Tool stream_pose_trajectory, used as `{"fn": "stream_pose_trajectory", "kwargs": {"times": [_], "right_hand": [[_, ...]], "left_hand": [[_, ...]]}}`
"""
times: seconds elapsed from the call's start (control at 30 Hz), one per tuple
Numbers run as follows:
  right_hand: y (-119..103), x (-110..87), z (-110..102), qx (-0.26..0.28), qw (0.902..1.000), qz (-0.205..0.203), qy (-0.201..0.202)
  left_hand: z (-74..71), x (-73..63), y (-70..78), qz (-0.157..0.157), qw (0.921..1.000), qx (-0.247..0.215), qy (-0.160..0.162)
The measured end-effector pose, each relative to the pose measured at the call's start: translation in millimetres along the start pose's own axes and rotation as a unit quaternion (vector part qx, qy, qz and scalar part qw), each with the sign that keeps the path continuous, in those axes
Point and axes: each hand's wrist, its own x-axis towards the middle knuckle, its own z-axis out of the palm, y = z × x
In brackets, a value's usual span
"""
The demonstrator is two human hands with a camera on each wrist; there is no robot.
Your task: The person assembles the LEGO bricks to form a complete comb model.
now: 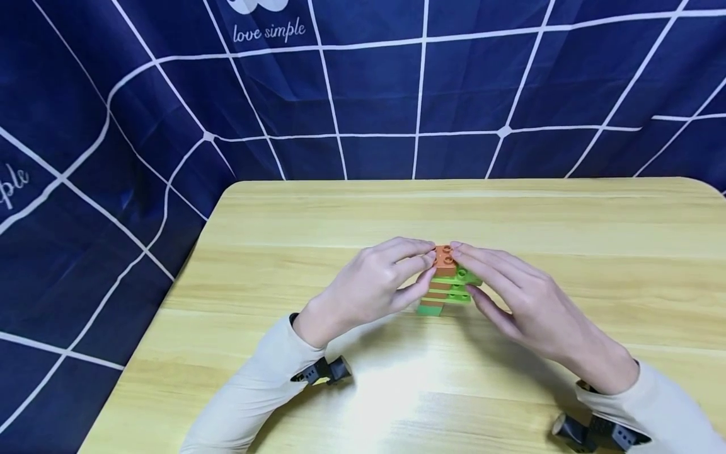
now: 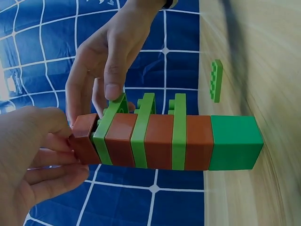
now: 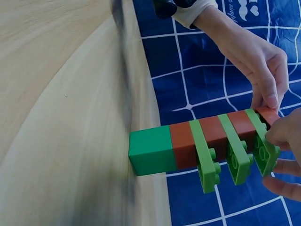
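A toy-brick tower stands upright on the table, with a green brick [image 2: 236, 142] at its foot and orange bricks alternating with light green plates [image 3: 204, 157] above. The plates jut out to the right. At the top, the orange brick [image 1: 445, 261] sits slightly tilted, with a narrow gap on one side. My left hand [image 1: 377, 280] pinches this top brick between thumb and fingers. From the other side, my right hand [image 1: 524, 299] holds the tower's top, fingertips by the orange brick and thumb at the uppermost light green plate [image 2: 110, 127].
A loose light green plate [image 2: 216, 81] lies on the wooden table [image 1: 272, 252] near the tower. Dark blue cloth with white grid lines [image 1: 374, 94] hangs behind the table and at its left side. Each wrist carries a small black camera [image 1: 323, 371].
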Motion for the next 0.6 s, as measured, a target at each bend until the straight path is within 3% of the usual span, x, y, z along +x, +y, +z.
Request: {"fn": "stream_pose_trajectory", "kwargs": {"times": [0.6], "right_hand": [[-1.0,-2.0,1.4,0.002,0.9999,0.012,0.006]], "left_hand": [[3.2,2.9,2.6,-0.002,1.0000,0.003,0.002]]}}
